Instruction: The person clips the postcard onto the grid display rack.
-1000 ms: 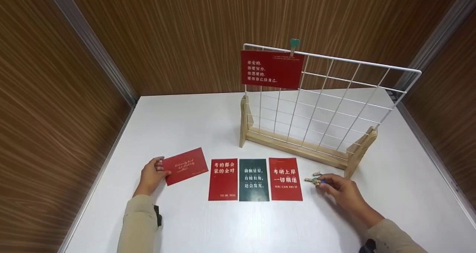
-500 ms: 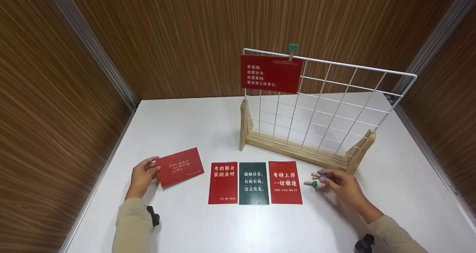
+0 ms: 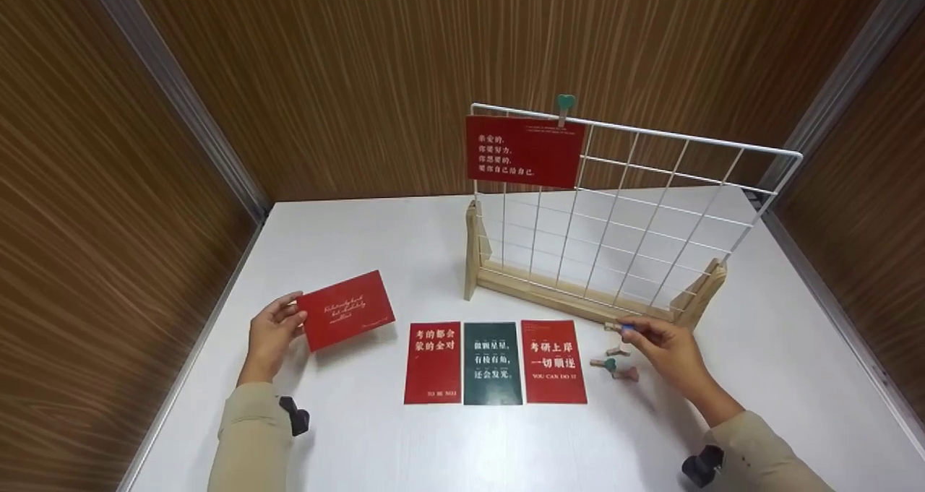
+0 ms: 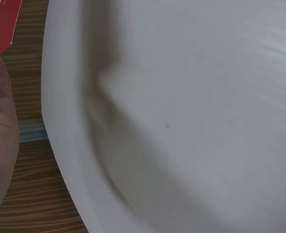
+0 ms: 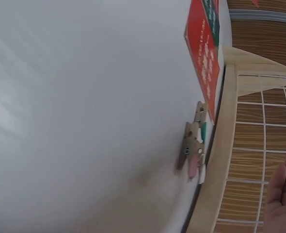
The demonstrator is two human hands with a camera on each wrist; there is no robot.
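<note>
My left hand (image 3: 267, 340) pinches a red card (image 3: 347, 310) by its left edge, holding it tilted above the white table. Script lettering runs across the card. In the left wrist view only a corner of this card (image 4: 1, 29) and part of the hand (image 4: 0, 121) appear. Over on the right, my right hand (image 3: 672, 355) pinches a small wooden clothespin (image 3: 619, 326) with a blue end. Below it lie a green-heart clothespin (image 3: 604, 364), a pink one (image 3: 626, 374) and a pale one (image 3: 618, 350). The held clothespin is out of sight in the right wrist view.
A white wire grid (image 3: 636, 188) stands in a wooden base (image 3: 564, 290) behind. One red card (image 3: 524, 152) hangs there under a green-heart clothespin (image 3: 566, 105). A red card (image 3: 432, 369), a green card (image 3: 493, 391) and another red card (image 3: 555, 391) lie in a row.
My right hand has lifted the blue-ended clothespin off the others, uncovering the pink one. The left hand has moved left and raised the red card. The head view has shifted slightly.
</note>
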